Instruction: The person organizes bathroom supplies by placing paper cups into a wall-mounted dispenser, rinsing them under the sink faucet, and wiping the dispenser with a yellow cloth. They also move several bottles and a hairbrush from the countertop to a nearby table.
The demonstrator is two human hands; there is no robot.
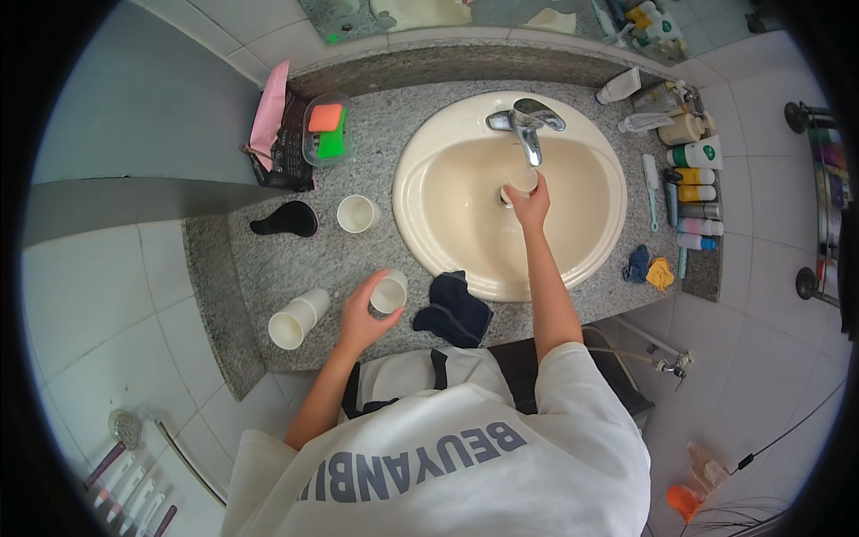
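My right hand (532, 207) reaches over the cream washbasin (463, 221) and grips a pale cup (523, 180) below the spout of the chrome faucet (530, 137). On the granite counter, my left hand (366, 315) curls its thumb and fingers around a white cup (389, 293). Farther back stands another white cup (358, 213), apart from both hands. Left of my left hand lies a stack of white cups (298, 319) on its side, mouth towards me. A dark cloth (455, 310) drapes beside the basin's front rim.
A black hairbrush (287, 219), a pink-and-black bag (282, 134) and a plastic box (327, 131) with orange and green sponges occupy the left side. Tubes and bottles (694, 176), a toothbrush (650, 191) and a yellow scrunchie (660, 274) line the right. A mirror (496, 17) hangs behind.
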